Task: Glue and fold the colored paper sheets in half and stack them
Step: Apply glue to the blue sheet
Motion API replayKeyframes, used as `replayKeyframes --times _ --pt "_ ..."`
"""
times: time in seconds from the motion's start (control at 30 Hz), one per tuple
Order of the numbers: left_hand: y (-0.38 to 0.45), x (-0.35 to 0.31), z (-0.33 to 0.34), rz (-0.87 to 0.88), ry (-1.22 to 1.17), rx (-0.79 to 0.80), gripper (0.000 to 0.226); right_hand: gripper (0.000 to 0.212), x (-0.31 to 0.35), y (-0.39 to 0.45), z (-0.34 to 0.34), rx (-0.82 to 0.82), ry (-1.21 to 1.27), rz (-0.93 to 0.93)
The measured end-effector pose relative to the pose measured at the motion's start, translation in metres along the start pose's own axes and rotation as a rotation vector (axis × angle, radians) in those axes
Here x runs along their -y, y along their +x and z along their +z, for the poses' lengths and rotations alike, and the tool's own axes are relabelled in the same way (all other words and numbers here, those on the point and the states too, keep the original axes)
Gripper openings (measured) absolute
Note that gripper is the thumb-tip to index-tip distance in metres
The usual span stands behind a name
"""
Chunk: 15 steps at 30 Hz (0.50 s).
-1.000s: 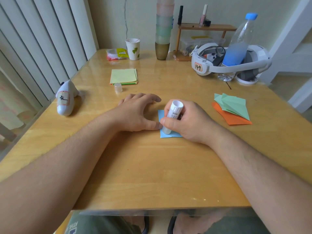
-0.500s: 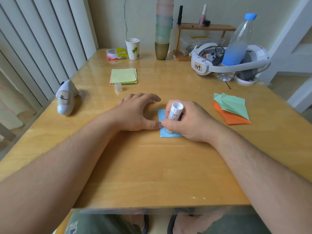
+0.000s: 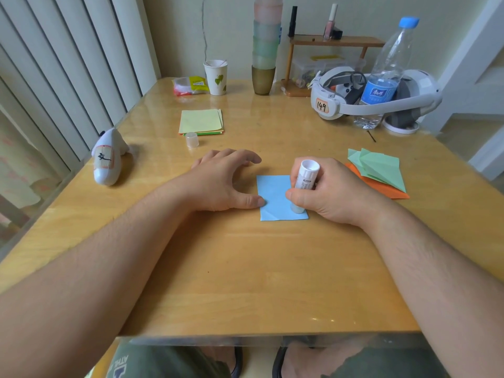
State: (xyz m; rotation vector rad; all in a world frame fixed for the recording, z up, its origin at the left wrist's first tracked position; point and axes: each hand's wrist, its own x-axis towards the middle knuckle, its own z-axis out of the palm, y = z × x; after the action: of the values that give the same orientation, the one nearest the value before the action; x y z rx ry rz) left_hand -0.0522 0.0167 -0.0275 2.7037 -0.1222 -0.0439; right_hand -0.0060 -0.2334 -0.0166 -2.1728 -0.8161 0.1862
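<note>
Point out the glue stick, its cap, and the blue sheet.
glue stick [image 3: 306,178], head view, on its labelled barrel.
cap [image 3: 191,139], head view, on its side wall.
blue sheet [image 3: 274,192], head view, on its bare middle.

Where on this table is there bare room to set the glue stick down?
Bare wood spans the near table between the forearms, below the blue paper. Another patch lies between yellow stack and headset. Crowded: the back edge, the folded pile.

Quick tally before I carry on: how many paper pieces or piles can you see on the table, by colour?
Blue: 1, the blue sheet under the glue stick.
Yellow-topped: 1, the yellow pile; how many sheets it holds cannot be told.
Green: 1 group, the green folded paper; piece count unclear.
Orange: 1, the orange sheet beneath the green.
Total: 4
</note>
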Motion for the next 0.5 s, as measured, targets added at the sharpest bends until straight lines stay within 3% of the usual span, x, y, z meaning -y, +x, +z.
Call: replayKeyframes --times 0.3,0.5 --pt "-0.0001 -0.0001 -0.0014 0.001 0.004 0.011 0.091 0.024 -0.0025 0.0009 -0.0022 -0.040 -0.071 0.033" --pt "-0.0011 -0.0013 -0.0008 -0.001 0.002 0.008 0.084 0.024 0.0046 0.0016 0.0020 -0.156 0.216 -0.046"
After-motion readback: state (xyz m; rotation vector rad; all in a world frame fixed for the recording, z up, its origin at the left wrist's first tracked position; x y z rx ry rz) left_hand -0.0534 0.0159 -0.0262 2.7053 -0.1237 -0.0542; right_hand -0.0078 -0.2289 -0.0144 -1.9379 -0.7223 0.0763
